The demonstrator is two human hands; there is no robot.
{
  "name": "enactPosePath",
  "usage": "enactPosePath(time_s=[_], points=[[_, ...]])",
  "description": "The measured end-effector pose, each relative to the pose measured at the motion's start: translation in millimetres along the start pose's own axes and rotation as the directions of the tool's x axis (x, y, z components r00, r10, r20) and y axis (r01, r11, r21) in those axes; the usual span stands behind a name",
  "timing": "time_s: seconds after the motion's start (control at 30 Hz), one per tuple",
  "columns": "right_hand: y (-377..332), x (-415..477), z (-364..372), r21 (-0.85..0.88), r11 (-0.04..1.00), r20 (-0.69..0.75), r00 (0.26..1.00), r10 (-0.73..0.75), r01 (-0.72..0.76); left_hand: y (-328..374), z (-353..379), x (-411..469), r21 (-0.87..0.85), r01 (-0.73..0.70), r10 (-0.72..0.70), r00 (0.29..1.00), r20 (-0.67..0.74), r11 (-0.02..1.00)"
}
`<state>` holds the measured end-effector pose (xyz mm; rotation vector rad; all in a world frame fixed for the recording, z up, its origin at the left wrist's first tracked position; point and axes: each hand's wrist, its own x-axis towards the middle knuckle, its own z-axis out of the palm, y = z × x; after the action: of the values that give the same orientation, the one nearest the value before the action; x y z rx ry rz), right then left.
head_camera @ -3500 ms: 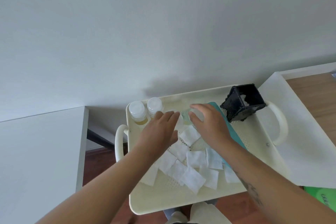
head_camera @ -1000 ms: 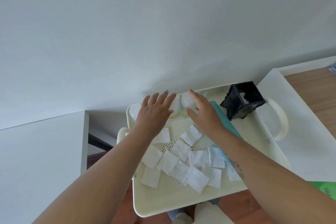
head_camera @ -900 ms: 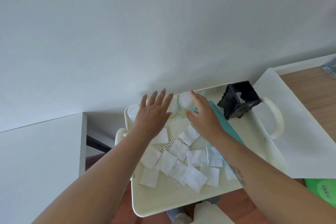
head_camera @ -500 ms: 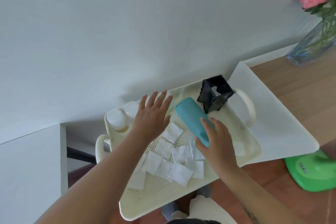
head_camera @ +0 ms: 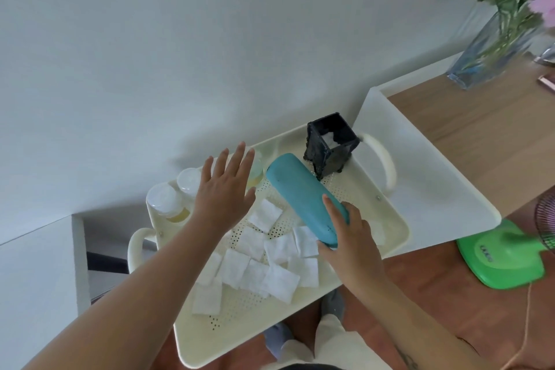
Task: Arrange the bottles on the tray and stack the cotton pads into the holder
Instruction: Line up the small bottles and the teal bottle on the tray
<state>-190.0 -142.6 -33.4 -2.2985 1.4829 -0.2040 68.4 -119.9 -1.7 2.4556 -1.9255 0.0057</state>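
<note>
A cream perforated tray [head_camera: 237,321] holds several white square cotton pads [head_camera: 264,261] scattered across its middle. A long teal bottle [head_camera: 300,195] lies on its side on the tray; my right hand [head_camera: 348,237] grips its near end. Small clear bottles with white caps [head_camera: 163,201] stand at the tray's far left corner. My left hand [head_camera: 225,192] hovers flat with spread fingers over them, hiding some. A black square holder [head_camera: 330,144] with a pad inside stands at the tray's far right corner.
A white-edged wooden table [head_camera: 480,135] sits to the right with a glass vase of flowers [head_camera: 495,39]. A green fan base [head_camera: 504,258] stands on the floor at right. A white surface [head_camera: 30,279] lies to the left. The wall is just behind the tray.
My right hand left the small bottles and took hold of the teal bottle's near end. My left hand stays spread over the small bottles. The view swung right, revealing the flowers.
</note>
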Motion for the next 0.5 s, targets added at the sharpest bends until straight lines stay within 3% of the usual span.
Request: enactPosePath(time_s=[0.27, 0.5], points=[[-28, 10, -52, -0.065, 0.997, -0.061, 0.997, -0.052, 0.048, 1, 0, 0, 0.005, 0.004, -0.004, 1.000, 0.012, 1.000], [-61, 49, -106, -0.045, 0.989, 0.030, 0.990, -0.136, 0.138, 1, 0, 1, -0.032, 0.015, -0.014, 1.000, 0.014, 0.999]])
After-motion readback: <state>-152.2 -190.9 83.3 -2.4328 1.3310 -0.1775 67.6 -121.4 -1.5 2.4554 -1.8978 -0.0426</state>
